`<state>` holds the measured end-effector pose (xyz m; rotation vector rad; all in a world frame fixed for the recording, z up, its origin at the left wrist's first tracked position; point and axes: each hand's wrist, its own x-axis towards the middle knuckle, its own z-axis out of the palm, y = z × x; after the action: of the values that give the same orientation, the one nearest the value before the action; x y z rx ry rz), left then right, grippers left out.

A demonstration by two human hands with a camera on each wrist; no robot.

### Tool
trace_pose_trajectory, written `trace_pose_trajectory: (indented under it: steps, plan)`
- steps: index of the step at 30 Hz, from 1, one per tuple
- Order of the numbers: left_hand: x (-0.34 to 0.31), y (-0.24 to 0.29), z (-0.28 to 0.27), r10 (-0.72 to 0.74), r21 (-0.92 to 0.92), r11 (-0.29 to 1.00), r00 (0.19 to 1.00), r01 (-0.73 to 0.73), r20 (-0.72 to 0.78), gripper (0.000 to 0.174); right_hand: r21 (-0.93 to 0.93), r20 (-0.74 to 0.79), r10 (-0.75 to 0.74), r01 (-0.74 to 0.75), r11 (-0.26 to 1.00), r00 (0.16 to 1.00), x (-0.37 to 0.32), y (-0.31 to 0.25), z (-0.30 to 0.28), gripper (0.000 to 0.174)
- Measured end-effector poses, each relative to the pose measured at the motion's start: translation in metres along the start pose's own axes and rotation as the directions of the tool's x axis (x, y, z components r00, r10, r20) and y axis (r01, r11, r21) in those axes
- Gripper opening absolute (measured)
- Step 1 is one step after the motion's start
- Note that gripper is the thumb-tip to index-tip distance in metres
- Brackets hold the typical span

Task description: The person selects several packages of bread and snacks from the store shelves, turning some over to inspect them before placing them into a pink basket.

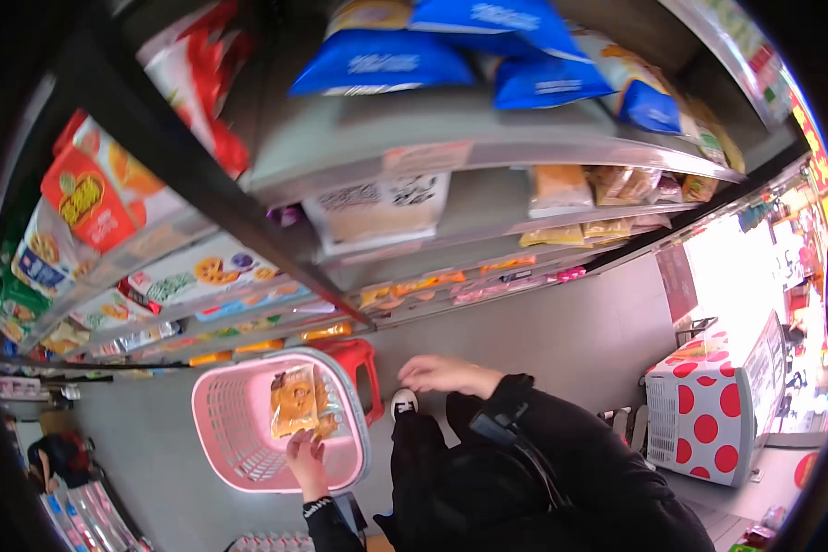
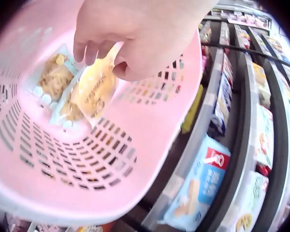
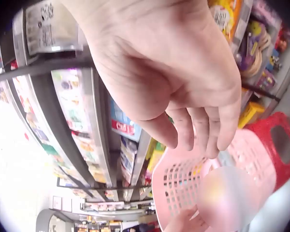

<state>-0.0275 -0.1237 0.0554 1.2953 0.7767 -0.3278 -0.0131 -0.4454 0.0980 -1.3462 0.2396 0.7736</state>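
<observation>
My left hand (image 1: pixel 308 460) reaches over the rim of a pink slotted basket (image 1: pixel 235 451), fingers loosely bent downward. In the left wrist view its thumb and fingers stand apart, right over a clear bag with a yellow-orange front and brown lettering (image 2: pixel 97 89). Beside that bag in the basket lies a clear pack of brownish food pieces (image 2: pixel 55 79). My right hand (image 1: pixel 451 375) hangs in the air to the right of the basket, palm showing in the right wrist view (image 3: pixel 169 72). Its fingers are loosely bent and hold nothing.
A red plastic stool (image 1: pixel 370 382) stands against the basket's right side. Shelves (image 1: pixel 340 147) of packaged snacks run along the front, with blue bags (image 1: pixel 386 60) on top. A red-dotted box (image 1: pixel 699 423) stands at the right. Another person (image 1: pixel 60 455) is at the far left.
</observation>
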Motion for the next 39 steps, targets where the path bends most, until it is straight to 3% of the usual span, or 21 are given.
trace_pose_trajectory:
  steps: [2,4,6,8,9,11,14,19,26,28,30,33,35,39]
  plan:
    - [-0.022,0.006,0.038,0.080,-0.067,0.995,0.989,-0.071,0.127,0.023,0.199,-0.204,-0.062,0.103,0.975,0.977,-0.034,-0.001,-0.042,0.024]
    - [-0.037,0.009,0.079,0.110,-0.065,0.993,0.970,-0.099,0.216,0.020,0.255,-0.435,-0.098,0.227,0.940,0.895,-0.068,-0.006,-0.082,0.025]
    - [-0.052,0.012,0.121,0.133,-0.060,0.991,0.945,-0.120,0.298,0.016,0.365,-0.577,-0.168,0.437,0.822,0.799,-0.092,-0.008,-0.122,0.026]
    - [-0.065,0.017,0.163,0.113,-0.023,0.993,0.853,-0.118,0.510,0.017,0.410,-0.728,-0.062,0.507,0.758,0.682,-0.103,0.005,-0.169,0.027]
    - [-0.071,0.017,0.181,0.120,-0.021,0.992,0.851,-0.128,0.512,0.017,0.411,-0.728,-0.069,0.514,0.753,0.682,-0.109,0.011,-0.189,0.027]
    - [-0.082,0.016,0.211,0.064,0.122,0.976,0.768,-0.182,0.637,0.019,0.444,-0.826,0.055,0.586,0.678,0.561,-0.115,0.024,-0.225,0.030]
    - [-0.100,0.007,0.244,0.033,0.192,0.952,0.703,-0.239,0.711,0.019,0.446,-0.839,0.043,0.638,0.628,0.543,-0.112,0.058,-0.278,0.036]
    - [-0.106,-0.026,0.259,-0.101,0.322,0.924,0.680,-0.206,0.726,0.020,0.488,-0.815,0.102,0.581,0.651,0.570,-0.118,0.043,-0.297,0.039]
    - [-0.110,-0.041,0.272,-0.140,0.359,0.923,0.748,-0.138,0.649,0.020,0.707,-0.669,0.172,0.547,0.449,0.723,-0.118,0.048,-0.313,0.024]
    - [-0.111,-0.040,0.282,-0.157,0.360,0.924,0.729,-0.130,0.667,0.020,0.650,-0.664,0.047,0.545,0.530,0.746,-0.120,0.048,-0.313,0.019]
    - [-0.114,-0.037,0.294,-0.158,0.380,0.913,0.727,-0.150,0.668,0.019,0.621,-0.673,0.023,0.548,0.560,0.739,-0.124,0.044,-0.310,0.018]
    - [-0.113,-0.038,0.312,-0.188,0.408,0.900,0.709,-0.152,0.680,0.019,0.618,-0.509,-0.138,0.472,0.629,0.850,-0.134,0.031,-0.295,0.014]
    - [-0.108,-0.040,0.324,-0.210,0.411,0.901,0.695,-0.134,0.688,0.019,0.602,-0.505,-0.208,0.514,0.611,0.838,-0.142,0.015,-0.275,0.015]
    - [-0.089,-0.042,0.348,-0.302,0.261,0.952,0.636,0.161,0.710,0.023,0.599,-0.461,-0.359,0.583,0.549,0.812,-0.155,0.009,-0.261,0.019]
